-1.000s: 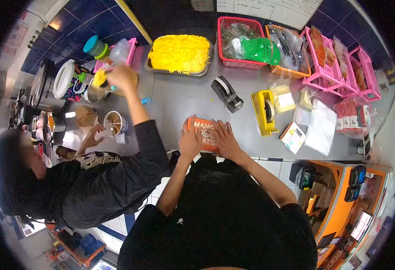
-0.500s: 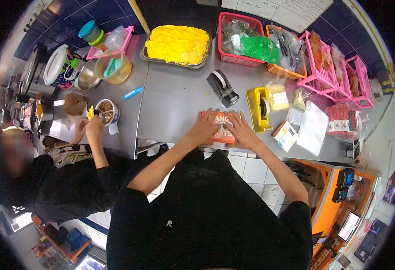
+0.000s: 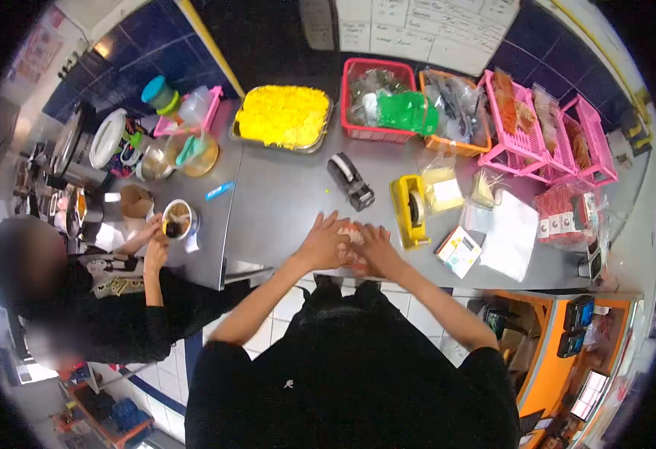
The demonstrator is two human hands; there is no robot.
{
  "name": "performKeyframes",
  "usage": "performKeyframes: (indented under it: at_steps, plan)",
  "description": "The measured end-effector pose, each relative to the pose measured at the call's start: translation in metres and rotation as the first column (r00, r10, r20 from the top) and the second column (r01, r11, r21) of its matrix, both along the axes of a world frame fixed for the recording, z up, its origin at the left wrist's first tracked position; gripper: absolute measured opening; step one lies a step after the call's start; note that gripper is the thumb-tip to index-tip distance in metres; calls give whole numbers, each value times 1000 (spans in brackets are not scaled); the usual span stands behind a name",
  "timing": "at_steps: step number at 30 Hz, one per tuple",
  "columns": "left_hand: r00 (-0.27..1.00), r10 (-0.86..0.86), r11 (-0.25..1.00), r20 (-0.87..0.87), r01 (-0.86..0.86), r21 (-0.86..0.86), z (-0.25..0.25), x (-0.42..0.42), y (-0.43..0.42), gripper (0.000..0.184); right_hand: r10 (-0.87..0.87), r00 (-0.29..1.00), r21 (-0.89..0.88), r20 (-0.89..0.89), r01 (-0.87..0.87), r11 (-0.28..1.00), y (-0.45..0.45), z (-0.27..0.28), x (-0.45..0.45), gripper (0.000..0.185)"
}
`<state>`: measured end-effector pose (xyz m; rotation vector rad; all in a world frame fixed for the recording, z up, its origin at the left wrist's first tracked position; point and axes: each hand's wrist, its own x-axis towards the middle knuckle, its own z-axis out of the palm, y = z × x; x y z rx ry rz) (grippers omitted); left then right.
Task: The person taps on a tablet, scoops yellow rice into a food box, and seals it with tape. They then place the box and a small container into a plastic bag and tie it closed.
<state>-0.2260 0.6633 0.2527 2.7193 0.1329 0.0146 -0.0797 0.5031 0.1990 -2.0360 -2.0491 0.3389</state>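
At the front edge of the steel table lies an orange printed food box [image 3: 353,233] with white lettering, mostly covered by my hands. My left hand [image 3: 323,244] grips its left side, with the fingers bent over the top. From the other side my right hand [image 3: 376,251] holds it, fingertips close to those of the left. Just beyond my hands is a black tape dispenser [image 3: 350,182]. A yellow tape dispenser [image 3: 410,212] stands to the right of my right hand.
A tray of yellow food [image 3: 283,117] sits at the back, beside a red basket [image 3: 378,133] of plastic bags. Pink racks [image 3: 519,148] and a white sheet [image 3: 509,239] are on the right. At left, a co-worker's hands [image 3: 152,243] work at a white paper bowl [image 3: 181,219].
My hands have closed in over the box, covering more of its lettering. The co-worker's hands have shifted at the bowl. The view has tilted up a little.
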Motion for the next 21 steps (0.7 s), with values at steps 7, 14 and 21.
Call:
performKeyframes:
  at_steps: [7, 14, 21]
  plan:
    - [320, 924, 381, 207, -782, -492, -52, 145, -12, 120, -359, 926, -44, 114, 366, 930, -29, 7, -51, 66]
    - [665, 738, 610, 112, -588, -532, -35, 127, 53, 119, -450, 893, -39, 31, 450, 892, -41, 6, -44, 65]
    - [753, 638, 739, 159, -541, -402, 8, 158, -126, 114, -474, 788, 78, -394, 542, 837, -57, -16, -47, 50]
